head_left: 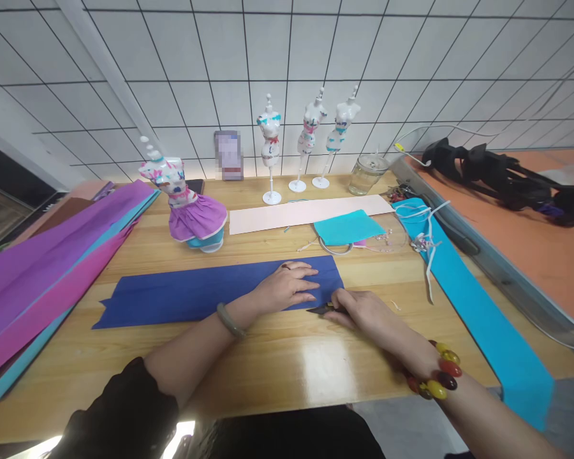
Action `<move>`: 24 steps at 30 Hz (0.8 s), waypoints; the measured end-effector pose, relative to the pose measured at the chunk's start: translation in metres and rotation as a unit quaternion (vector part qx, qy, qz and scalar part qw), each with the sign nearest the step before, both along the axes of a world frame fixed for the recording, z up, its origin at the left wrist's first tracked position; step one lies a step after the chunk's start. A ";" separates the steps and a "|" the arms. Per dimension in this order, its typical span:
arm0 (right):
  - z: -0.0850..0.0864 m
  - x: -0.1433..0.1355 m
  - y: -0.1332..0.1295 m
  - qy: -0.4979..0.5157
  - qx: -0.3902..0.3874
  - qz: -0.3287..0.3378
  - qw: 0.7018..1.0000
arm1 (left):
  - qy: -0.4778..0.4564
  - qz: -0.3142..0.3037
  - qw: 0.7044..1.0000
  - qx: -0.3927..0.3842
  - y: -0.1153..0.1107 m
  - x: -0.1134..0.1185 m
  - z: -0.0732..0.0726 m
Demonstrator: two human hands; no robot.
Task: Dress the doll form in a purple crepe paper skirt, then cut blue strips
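Observation:
A long dark blue strip of fabric lies flat across the wooden table. My left hand rests on it near its right end, palm down with the fingers spread. Just past the strip's lower right corner, my right hand is closed around small dark scissors. Their pointed tip faces left and lies along the lower edge of the strip. The handles are mostly hidden by my fingers.
Behind the strip are a pale pink strip, a turquoise piece, a mannequin in a purple skirt, three white mannequins and a glass jar. Coloured fabrics lie left, a long turquoise strip right.

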State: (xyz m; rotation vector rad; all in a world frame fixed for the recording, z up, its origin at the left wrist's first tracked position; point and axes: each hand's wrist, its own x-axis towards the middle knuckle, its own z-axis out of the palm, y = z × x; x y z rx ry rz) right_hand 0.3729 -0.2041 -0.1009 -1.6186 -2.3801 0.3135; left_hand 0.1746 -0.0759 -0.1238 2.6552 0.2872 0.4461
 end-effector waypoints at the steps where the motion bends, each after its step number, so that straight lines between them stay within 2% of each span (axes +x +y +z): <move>1: 0.000 0.001 0.000 0.000 -0.001 0.000 1.000 | 0.002 0.001 1.000 -0.003 0.000 0.000 0.001; 6: -0.002 0.005 -0.003 -0.005 0.006 -0.007 1.000 | 0.006 0.005 1.000 -0.014 -0.001 0.000 0.003; 24: -0.004 -0.006 0.004 0.007 0.020 0.024 0.999 | -0.004 0.001 1.000 0.001 0.000 0.001 -0.001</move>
